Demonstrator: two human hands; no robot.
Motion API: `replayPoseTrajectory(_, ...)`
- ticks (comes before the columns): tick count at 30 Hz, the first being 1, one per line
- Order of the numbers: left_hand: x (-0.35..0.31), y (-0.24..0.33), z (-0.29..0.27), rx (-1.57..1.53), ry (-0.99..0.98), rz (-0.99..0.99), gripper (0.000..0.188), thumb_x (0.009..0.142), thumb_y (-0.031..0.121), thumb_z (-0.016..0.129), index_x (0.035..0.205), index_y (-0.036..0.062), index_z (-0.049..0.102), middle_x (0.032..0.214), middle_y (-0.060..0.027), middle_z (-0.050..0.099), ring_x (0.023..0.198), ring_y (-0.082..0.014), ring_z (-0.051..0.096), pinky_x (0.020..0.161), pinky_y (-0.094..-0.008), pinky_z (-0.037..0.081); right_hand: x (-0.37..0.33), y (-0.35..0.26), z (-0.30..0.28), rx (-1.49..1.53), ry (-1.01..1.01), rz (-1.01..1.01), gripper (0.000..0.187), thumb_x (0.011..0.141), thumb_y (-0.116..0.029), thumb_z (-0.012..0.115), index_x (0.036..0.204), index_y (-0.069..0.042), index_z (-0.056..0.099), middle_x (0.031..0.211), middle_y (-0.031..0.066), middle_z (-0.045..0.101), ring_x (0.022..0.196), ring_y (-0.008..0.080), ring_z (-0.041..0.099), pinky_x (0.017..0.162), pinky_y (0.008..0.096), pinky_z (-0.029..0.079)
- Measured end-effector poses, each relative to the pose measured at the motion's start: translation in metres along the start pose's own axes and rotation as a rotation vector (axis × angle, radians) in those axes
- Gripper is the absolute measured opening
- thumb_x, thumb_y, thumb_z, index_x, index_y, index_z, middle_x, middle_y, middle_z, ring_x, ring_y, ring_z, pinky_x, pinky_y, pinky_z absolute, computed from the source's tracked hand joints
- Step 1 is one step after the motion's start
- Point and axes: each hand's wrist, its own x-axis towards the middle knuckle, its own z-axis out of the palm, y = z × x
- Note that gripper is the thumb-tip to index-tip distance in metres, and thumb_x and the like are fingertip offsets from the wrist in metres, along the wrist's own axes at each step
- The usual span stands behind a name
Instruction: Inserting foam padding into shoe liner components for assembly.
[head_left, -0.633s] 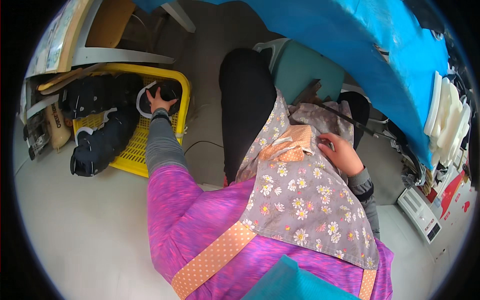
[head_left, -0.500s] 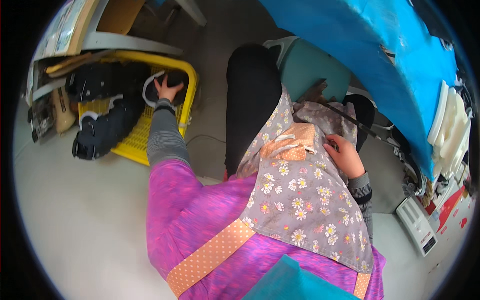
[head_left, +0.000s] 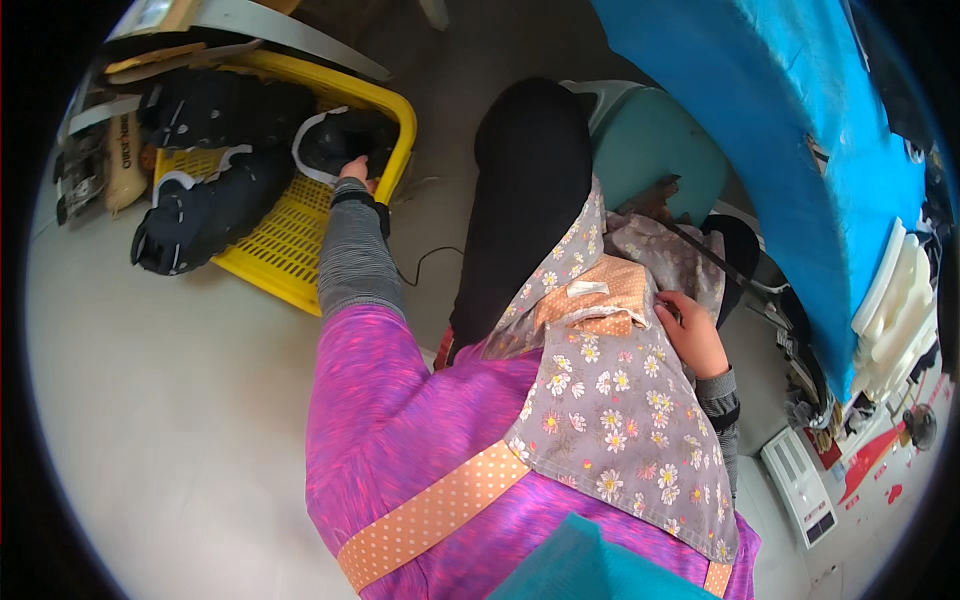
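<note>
My left hand reaches into the yellow plastic basket at the upper left. It is closed at the near edge of a black piece with a white edge, which hides some of its fingers. Beside it in the basket lie other black bundles, some with white edges. On my lap, my right hand rests against the grey flowered apron. Its fingers are loosely bent and apart, and no object shows in them.
A blue cover hangs at the upper right, with white curved pieces beyond it. A teal stool stands past my knees. A thin black cable lies on the floor near the basket. A white box-shaped device is at the lower right.
My left hand has gone from spread over the top of the black piece to closed at its near edge. My right hand stays on the apron. The whole view has shifted slightly.
</note>
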Motion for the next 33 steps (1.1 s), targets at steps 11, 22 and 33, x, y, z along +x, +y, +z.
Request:
replayPoseTrajectory(11, 0.004, -0.029, 0.026, -0.071, 0.219, -0.011, 0.057, 0.092, 0.014, 0.062, 0.142, 0.0045, 0.038, 0.129, -0.0180, 0.055, 0.109, -0.0313, 0.060, 0.093, -0.0402, 0.051, 0.014, 0.001, 0.002, -0.062, 0.003, 0.026, 0.028, 0.093, -0.021, 0.062, 0.110, 0.002, 0.062, 0.103, 0.0236, 0.066, 0.095, 0.0386, 0.064, 0.080, 0.0396, 0.050)
replayPoseTrajectory(22, -0.026, -0.010, 0.013, 0.308, -0.080, -0.079, 0.071, 0.087, 0.036, 0.068, 0.144, 0.0058, 0.039, 0.139, -0.0148, 0.050, 0.126, -0.0327, 0.049, 0.094, -0.0432, 0.046, 0.017, 0.008, -0.002, -0.042, 0.066, -0.051, 0.030, 0.091, -0.024, 0.063, 0.108, 0.000, 0.065, 0.099, 0.0218, 0.067, 0.092, 0.0380, 0.065, 0.080, 0.0415, 0.051)
replayPoseTrajectory(33, -0.178, 0.070, 0.106, -0.073, -0.035, 1.097, 0.015, 0.082, -0.004, 0.051, 0.088, 0.0015, 0.063, 0.075, -0.0017, 0.057, 0.066, -0.0099, 0.052, 0.062, -0.0225, 0.042, 0.014, 0.040, 0.004, 0.116, 0.337, -0.292, 0.017, 0.081, -0.005, 0.051, 0.089, -0.002, 0.066, 0.086, 0.0195, 0.067, 0.083, 0.0378, 0.064, 0.074, 0.0438, 0.051)
